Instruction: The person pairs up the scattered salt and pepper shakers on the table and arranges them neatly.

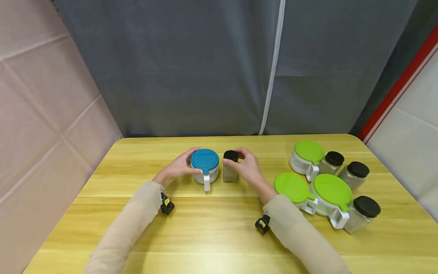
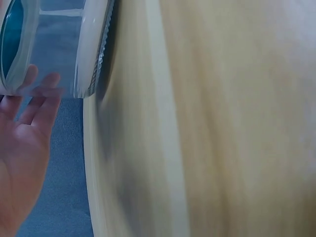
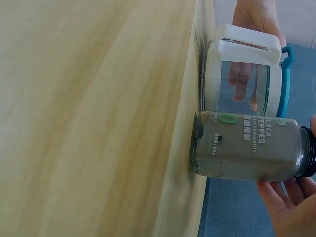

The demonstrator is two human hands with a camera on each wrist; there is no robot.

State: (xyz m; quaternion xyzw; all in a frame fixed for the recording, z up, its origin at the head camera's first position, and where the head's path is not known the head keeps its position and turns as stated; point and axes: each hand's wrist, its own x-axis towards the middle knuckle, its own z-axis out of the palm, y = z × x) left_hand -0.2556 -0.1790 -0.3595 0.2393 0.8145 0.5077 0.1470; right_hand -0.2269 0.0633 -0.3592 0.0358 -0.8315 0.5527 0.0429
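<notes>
A clear seasoning jar with a blue lid (image 1: pixel 204 161) and a white handle stands upright on the wooden table, its handle toward me. My left hand (image 1: pixel 179 165) grips it from the left, thumb at the near side and fingers behind; the left wrist view shows fingertips of this hand (image 2: pixel 22 153) against the clear wall. Just right of it is an upright black pepper bottle (image 1: pixel 230 174) with a black cap, its label readable on the bottle (image 3: pixel 247 148) in the right wrist view. My right hand (image 1: pixel 249 165) holds this bottle near the cap, between thumb and fingers.
At the right of the table (image 1: pixel 205 236) stand three green-lidded jars (image 1: pixel 309 151) with white handles and three black-capped bottles (image 1: pixel 367 207), close together. My right forearm passes just beside the nearest green lid (image 1: pixel 291 187). A grey curtain (image 1: pixel 178 76) hangs behind the table.
</notes>
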